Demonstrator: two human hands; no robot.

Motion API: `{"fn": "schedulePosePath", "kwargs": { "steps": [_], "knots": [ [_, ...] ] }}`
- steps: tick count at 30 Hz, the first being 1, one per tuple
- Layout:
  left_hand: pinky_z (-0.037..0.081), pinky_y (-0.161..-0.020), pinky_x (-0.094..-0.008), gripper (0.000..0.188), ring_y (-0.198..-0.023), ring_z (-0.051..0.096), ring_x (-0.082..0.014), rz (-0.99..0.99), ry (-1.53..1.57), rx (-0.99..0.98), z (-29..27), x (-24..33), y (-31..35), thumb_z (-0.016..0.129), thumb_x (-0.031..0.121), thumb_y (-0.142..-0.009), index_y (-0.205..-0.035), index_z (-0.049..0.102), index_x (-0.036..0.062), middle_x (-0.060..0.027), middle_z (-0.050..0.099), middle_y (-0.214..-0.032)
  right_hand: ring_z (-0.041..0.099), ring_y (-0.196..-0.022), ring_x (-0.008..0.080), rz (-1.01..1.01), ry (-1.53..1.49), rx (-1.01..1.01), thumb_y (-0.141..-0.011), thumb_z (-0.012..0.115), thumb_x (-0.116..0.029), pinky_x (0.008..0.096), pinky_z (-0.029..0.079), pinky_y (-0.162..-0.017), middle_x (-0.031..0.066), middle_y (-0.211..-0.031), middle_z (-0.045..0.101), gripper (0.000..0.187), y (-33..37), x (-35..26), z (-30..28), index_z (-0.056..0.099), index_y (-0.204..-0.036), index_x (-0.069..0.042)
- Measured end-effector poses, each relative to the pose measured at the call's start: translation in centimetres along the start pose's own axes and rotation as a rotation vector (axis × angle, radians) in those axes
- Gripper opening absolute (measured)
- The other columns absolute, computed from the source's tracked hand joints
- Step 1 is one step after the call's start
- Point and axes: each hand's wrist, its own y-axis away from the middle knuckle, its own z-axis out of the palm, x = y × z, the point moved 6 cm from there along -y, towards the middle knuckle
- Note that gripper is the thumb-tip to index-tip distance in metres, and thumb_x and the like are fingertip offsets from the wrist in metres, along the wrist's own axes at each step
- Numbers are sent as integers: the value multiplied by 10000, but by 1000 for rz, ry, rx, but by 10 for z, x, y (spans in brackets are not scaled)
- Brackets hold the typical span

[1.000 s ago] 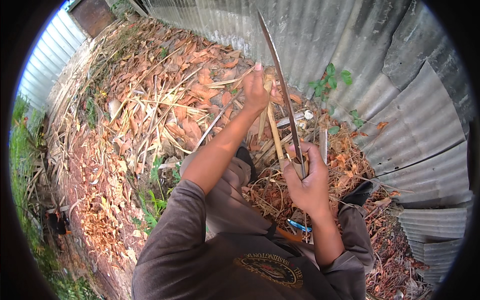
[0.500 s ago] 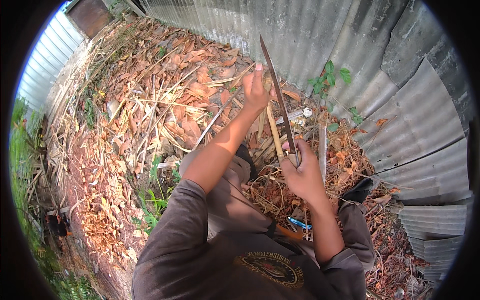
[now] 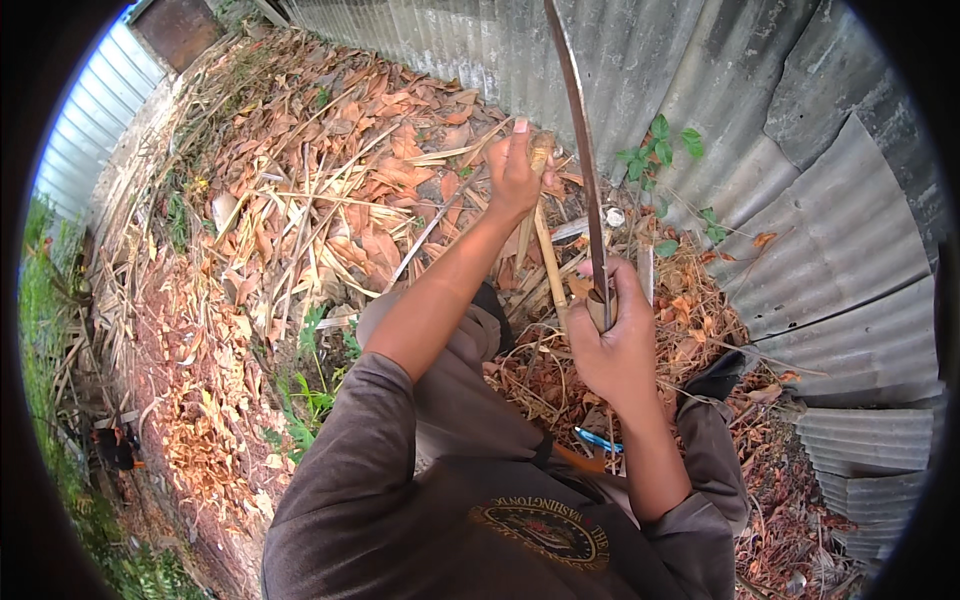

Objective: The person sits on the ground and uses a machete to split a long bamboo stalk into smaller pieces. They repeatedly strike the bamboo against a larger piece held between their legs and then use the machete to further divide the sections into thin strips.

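Note:
My right hand (image 3: 622,335) is closed round the handle of a long, dark-bladed machete (image 3: 586,140). Its blade points up and away, reaching past the top of the picture. My left hand (image 3: 514,176) is wrapped round the upper end of a pale wooden stick (image 3: 550,258), thumb pointing up. The stick slants down toward my right hand, left of the blade, and its lower end sits close to my right thumb. Between blade and stick a narrow gap shows.
Dry brown leaves (image 3: 385,175) and pale dead stalks cover the ground. Grey corrugated metal sheets (image 3: 840,240) stand at the right and far side, with a green-leaved vine (image 3: 655,155) against them. A slim blue object (image 3: 598,439) lies near my right forearm.
My right hand has raised the machete slightly and tilted it more upright, so its tip now leaves the picture. My left hand and the stick have stayed nearly in place.

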Motion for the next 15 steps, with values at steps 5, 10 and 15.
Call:
{"fn": "schedulePosePath", "kwargs": {
  "steps": [5, 10, 15],
  "knots": [
    [433, -482, -268, 593, -502, 527, -138, 6, 44, -74, 8, 0, 2, 357, 471, -1002, -766, 574, -28, -87, 559, -617, 400, -410, 104, 86, -147, -85, -812, 524, -7, 312, 383, -447, 11, -545, 443, 290, -1, 38, 8, 493, -1099, -34],
    [490, -548, -287, 686, -586, 600, -167, -46, 195, -74, -9, -20, 3, 327, 565, -977, -857, 608, -49, -99, 609, -712, 322, -322, 90, 567, -1126, -425, -837, 489, 9, 303, 344, -386, -17, -497, 380, 278, -1, 16, 15, 511, -1112, -35],
    [536, -657, -329, 449, -723, 683, -210, 216, -469, -244, -4, -10, 28, 507, 406, -958, -954, 634, -25, -132, 677, -836, 323, -315, 90, 543, -1078, -393, -864, 491, -45, 303, 373, -401, -26, -482, 358, 310, -12, 12, 12, 522, -1172, -31]
  ]
}}
